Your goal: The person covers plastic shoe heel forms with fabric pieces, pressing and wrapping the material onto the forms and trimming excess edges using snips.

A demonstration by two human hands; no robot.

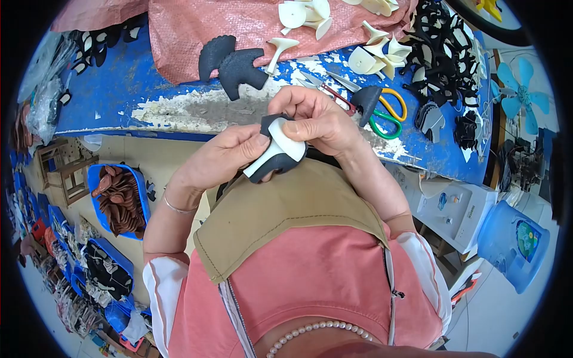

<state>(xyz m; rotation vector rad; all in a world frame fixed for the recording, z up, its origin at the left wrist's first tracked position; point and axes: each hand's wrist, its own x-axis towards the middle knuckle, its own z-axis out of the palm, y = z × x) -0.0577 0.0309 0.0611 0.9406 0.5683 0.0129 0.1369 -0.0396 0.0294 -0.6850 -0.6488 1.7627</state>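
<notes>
A black piece with a white, curved insert (286, 142) is held in front of the tan apron, near the table's front edge. My left hand (230, 152) pinches its left side with thumb and fingers. The thumb of my right hand (316, 122) presses on the white part at the upper right, with the fingers curled behind the piece. Just beyond my hands, two black scalloped pieces (240, 68) lie on the worn blue table (197, 107). Scissors with orange and green handles (387, 114) rest to the right, partly beneath another black piece (366, 102).
A pink woven sheet (209, 27) bears white curved parts (305, 15). Black parts (441, 53) are heaped at the table's right. A blue basket of brown pieces (146, 203) stands on the floor at left. A fan (522, 94) and a blue tub (507, 250) are at far right.
</notes>
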